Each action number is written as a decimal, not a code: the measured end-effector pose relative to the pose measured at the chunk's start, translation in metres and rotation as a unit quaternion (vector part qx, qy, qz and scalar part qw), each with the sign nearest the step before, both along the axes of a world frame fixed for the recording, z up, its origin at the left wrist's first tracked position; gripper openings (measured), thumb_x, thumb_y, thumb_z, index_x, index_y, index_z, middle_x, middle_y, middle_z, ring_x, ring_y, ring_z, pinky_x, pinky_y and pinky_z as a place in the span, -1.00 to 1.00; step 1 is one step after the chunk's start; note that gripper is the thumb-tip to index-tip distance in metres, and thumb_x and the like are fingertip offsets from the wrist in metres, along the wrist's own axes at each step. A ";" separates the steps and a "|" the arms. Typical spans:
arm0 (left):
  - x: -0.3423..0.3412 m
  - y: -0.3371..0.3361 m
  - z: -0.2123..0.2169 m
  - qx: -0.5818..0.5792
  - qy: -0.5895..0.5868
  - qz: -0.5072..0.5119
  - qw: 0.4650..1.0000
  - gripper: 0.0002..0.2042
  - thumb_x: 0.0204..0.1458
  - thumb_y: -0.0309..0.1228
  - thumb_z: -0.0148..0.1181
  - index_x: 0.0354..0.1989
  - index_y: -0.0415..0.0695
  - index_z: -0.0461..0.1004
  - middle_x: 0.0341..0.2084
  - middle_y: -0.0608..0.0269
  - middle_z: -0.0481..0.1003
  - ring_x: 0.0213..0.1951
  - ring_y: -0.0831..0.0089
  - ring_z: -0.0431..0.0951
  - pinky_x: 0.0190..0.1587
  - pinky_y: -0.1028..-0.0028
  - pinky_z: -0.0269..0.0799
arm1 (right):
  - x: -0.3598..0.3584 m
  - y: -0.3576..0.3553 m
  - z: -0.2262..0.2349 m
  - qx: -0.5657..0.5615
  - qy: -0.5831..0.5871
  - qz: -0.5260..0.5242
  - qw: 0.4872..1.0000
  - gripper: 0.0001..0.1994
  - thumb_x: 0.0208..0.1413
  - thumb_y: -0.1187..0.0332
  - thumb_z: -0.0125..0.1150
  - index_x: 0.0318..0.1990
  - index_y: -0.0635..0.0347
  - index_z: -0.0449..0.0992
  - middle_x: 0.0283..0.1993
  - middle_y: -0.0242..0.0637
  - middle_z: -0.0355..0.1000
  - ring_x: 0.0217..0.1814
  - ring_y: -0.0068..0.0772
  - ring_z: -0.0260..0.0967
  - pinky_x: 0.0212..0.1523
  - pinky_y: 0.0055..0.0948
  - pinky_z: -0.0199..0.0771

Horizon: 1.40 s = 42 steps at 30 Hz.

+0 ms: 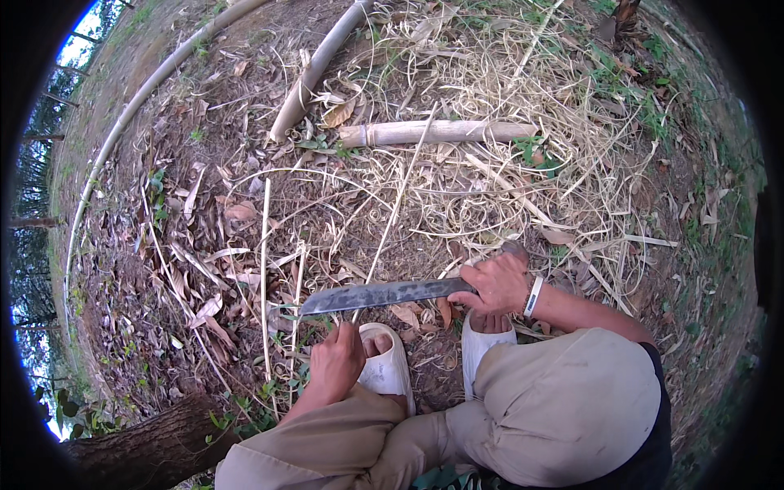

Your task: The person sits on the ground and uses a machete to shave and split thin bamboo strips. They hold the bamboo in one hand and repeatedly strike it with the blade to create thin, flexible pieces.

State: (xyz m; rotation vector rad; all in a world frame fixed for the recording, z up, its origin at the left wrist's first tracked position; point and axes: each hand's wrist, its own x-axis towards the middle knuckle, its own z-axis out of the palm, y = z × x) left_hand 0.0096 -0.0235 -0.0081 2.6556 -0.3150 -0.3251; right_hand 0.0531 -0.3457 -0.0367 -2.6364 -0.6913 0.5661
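My right hand point(496, 282) is wrapped round the handle of a machete, whose dark, worn blade point(384, 295) points left in front of my shoes. Nearer to me, my left hand point(337, 357) is closed just below the blade's tip, beside my left shoe. From its fingers a long, thin bamboo strip point(400, 196) runs up and away, crossing the blade. Its far end reaches a short bamboo pole point(441, 132) lying on the ground. The blade hides part of the strip, so I cannot tell whether the two touch.
Curly pale shavings point(506, 196) cover the ground ahead and to the right. Loose strips point(266, 278) lie by my left hand among dry leaves. Farther off are a thicker bamboo pole point(318, 69) and a long curved one point(114, 139). A tree trunk point(151, 441) stands at lower left.
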 end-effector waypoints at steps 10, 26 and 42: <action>0.000 -0.001 0.001 0.014 -0.001 -0.001 1.000 -0.82 0.10 -0.48 0.15 -0.50 -0.20 0.32 -0.62 -0.06 0.46 -0.61 -0.06 0.50 -0.59 0.08 0.38 | 0.021 -0.005 0.001 -0.015 -0.041 -0.058 0.997 -0.44 0.22 -0.17 -0.09 -0.36 0.24 0.48 -0.62 0.03 0.44 -0.51 0.11 0.49 -0.47 -0.02 0.48; -0.008 0.014 0.004 0.013 -0.003 0.002 1.000 -0.87 0.08 -0.48 0.13 -0.46 -0.18 0.32 -0.62 -0.04 0.46 -0.63 -0.07 0.49 -0.59 0.06 0.39 | 0.068 -0.062 -0.017 -0.066 -0.007 -0.230 0.971 -0.36 0.24 -0.21 -0.18 -0.35 0.28 0.52 -0.54 0.09 0.46 -0.41 0.18 0.49 -0.30 0.05 0.50; 0.017 -0.010 -0.010 -0.346 0.364 0.260 0.825 -0.76 0.25 -0.31 0.04 -0.29 -0.25 0.49 -0.65 0.29 0.44 -0.63 0.55 0.39 -0.59 0.56 0.27 | -0.031 0.015 -0.003 0.095 0.019 -0.128 0.987 -0.50 0.20 -0.12 0.02 -0.45 0.20 0.41 -0.66 -0.07 0.38 -0.59 0.05 0.41 -0.54 -0.08 0.37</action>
